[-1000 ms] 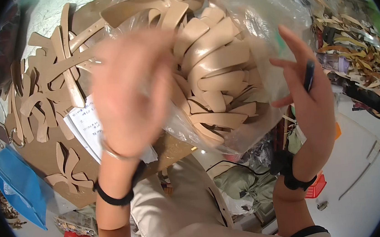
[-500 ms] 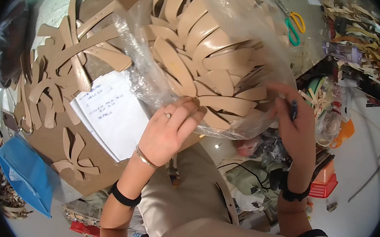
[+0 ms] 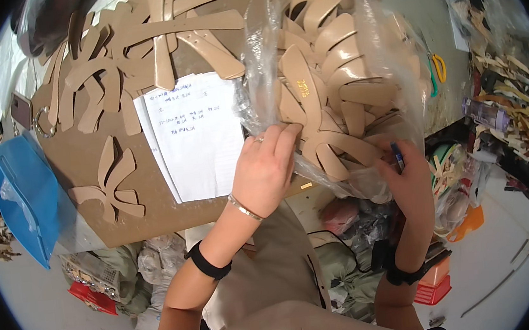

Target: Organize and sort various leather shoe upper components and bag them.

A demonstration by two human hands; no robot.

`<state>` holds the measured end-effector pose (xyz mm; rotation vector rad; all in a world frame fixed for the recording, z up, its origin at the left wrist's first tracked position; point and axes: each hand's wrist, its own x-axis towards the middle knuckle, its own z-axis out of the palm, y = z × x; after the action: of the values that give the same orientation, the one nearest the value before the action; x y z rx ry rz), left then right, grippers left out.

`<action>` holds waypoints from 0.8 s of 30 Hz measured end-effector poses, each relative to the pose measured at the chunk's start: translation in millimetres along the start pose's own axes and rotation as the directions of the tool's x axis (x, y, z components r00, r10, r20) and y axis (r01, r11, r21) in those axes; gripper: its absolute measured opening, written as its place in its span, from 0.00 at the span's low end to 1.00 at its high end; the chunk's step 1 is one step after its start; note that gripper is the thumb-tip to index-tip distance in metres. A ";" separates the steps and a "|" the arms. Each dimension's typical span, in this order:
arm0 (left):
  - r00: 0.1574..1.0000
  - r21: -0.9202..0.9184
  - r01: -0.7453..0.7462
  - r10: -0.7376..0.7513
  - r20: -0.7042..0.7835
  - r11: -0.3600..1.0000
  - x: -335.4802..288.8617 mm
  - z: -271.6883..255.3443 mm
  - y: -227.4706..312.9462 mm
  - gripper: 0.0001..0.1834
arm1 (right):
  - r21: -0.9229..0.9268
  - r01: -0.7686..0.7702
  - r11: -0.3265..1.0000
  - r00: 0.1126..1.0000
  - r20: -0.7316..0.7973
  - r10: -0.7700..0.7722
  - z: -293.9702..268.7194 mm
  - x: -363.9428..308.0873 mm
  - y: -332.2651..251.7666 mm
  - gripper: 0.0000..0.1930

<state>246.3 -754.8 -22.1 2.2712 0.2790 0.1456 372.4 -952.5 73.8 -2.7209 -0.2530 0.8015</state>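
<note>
Cluttered workroom, stuff heaped on the floor all around, and a wide brown table (image 3: 155, 221) covered in work. Biggest thing on it is a clear plastic bag (image 3: 259, 44) over on the right side, mouth unclear from this angle, stuffed with overlapping tan strap pieces (image 3: 348, 71), some glossy. More loose straps (image 3: 94, 79) lie flat at the upper left, and a small fan of them (image 3: 108, 186) sits by itself near the front edge. Next size down: a blue container (image 3: 25, 194) at the left end, then handwritten paper sheets (image 3: 200, 158) just left of the bag.

Left hand (image 3: 265, 168) has its fingers close together, bent down onto the near left side of the bag; can't tell if they're pinching film, strap or both. Right hand (image 3: 408, 164) is at the near right side, a dark blue pen (image 3: 397, 155) clamped in it, fingertips partly hidden by the straps.

My read: the step in hand is handling the straps at the bag's near edge. From here a next move calls for a sure hold past the slippery film, with that pen kept off the tan surfaces.
</note>
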 end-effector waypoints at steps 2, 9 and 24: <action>1.000 -0.005 0.014 -0.014 -0.001 1.000 -0.8 4.3 0.1 0.22 | -0.068 0.042 0.997 0.999 -0.002 -0.042 1.6 0.7 2.6 0.17; 0.999 -0.024 0.019 -0.018 0.033 1.000 -2.3 0.1 -7.7 0.23 | -0.114 0.057 0.992 0.998 0.010 -0.057 0.8 -1.0 5.0 0.14; 0.998 -0.137 0.059 -0.059 0.003 0.989 2.9 30.1 8.9 0.20 | 0.340 0.004 0.940 0.986 0.153 -0.059 -21.2 6.0 27.5 0.15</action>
<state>256.4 -781.8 -35.0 2.1241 0.3264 0.1314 391.3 -981.8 78.9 -2.3283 -0.1735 0.9606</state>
